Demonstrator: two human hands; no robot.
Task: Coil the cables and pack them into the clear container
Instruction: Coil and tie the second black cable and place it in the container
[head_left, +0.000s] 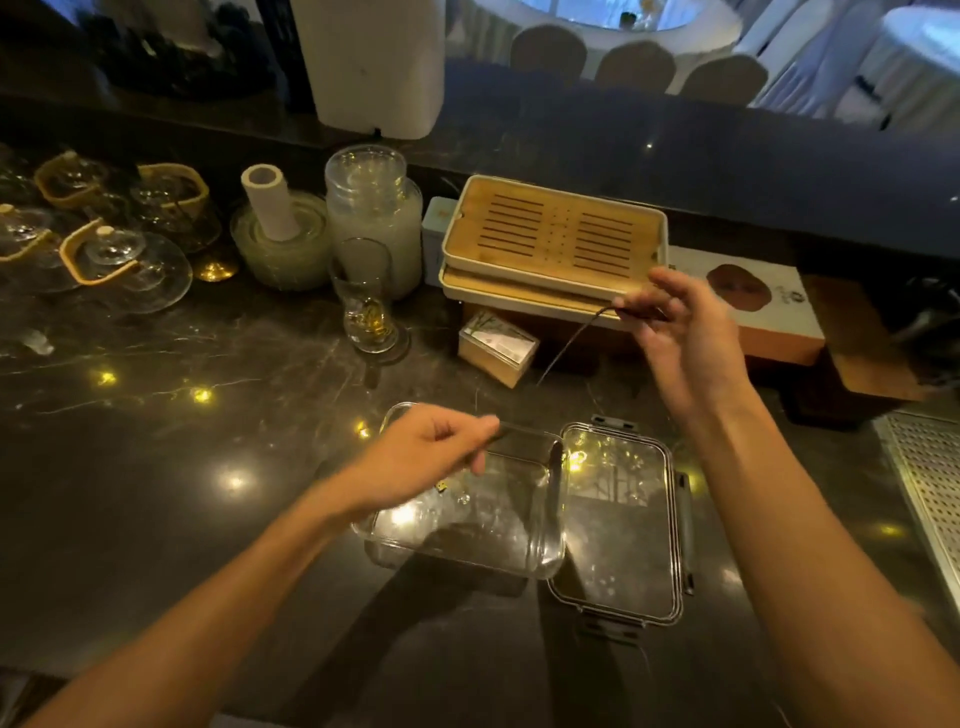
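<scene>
Fingers of my right hand (680, 338) are curled around one end of a thin dark cable (571, 340), pinching it up in front of the bamboo tea tray (556, 234). From that grip I see the cable drop away to the left and down toward the dark marble counter (182, 441), where its far part gets too faint for me to follow. My left hand (431, 457) is lower and nearer to me, above the far left corner of the clear container (467, 519), with the thumb and forefinger brought together; it looks as if they pinch a dark strand there, but motion blur keeps me from being sure, so I cannot tell whether this hand holds anything. The container sits open on the counter between my forearms, and inside it I can only make out reflections and a small speck or two. Just beside it on the right lies its clear lid (618, 519), flat, with dark latches on its edges. Behind the container stand a small card box (496, 348) and a footed glass (366, 296). Further left are a tall glass jar (371, 208) and several glass teapots (124, 260) with yellow handles.
</scene>
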